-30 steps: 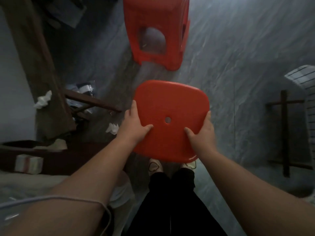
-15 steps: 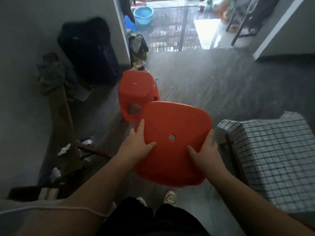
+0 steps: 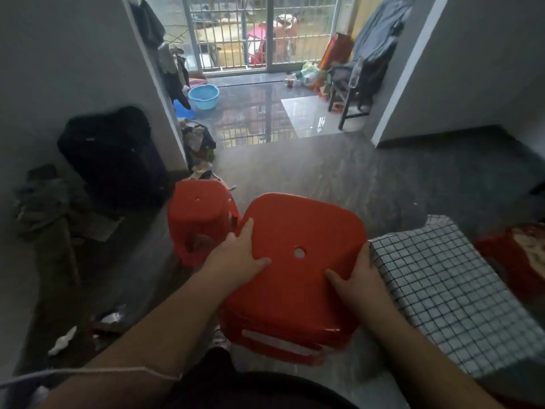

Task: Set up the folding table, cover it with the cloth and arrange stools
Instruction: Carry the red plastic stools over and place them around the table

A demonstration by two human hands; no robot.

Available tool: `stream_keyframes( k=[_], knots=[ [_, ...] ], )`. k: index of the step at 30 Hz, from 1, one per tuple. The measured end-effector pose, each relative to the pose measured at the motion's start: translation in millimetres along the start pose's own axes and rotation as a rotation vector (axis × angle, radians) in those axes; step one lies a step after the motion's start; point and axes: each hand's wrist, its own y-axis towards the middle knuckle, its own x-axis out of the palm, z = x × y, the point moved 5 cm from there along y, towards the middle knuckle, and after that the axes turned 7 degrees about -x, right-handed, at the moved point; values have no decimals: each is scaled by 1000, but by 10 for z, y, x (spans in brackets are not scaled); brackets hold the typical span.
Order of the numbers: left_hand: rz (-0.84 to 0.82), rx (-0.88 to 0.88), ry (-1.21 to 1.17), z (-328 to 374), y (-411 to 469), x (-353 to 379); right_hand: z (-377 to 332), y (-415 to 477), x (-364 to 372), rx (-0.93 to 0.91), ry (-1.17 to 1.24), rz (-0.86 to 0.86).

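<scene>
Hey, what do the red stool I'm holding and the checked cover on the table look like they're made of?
The red square stool with a centre hole, held by the left hand and right hand, looks like moulded plastic: glossy, with a light glint on its near edge. The white cover with a dark grid looks like thin cloth or perhaps vinyl; it drapes over the table corner.

A lived-in home: a dark tiled floor (image 3: 339,172), a barred balcony door (image 3: 259,33) at top centre, a blue wash basin (image 3: 204,96), clothes draped over a chair (image 3: 365,69), and a black suitcase (image 3: 115,157) at left.
</scene>
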Motion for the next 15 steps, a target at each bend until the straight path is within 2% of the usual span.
stream_keyframes(
  k=[4,15],
  knots=[
    [-61,86,59,290,408,-39,52,133,-58,99,37,85],
    [-262,477,290,1177,1623,-109,-40,357,-32,492,154,366]
  ],
)
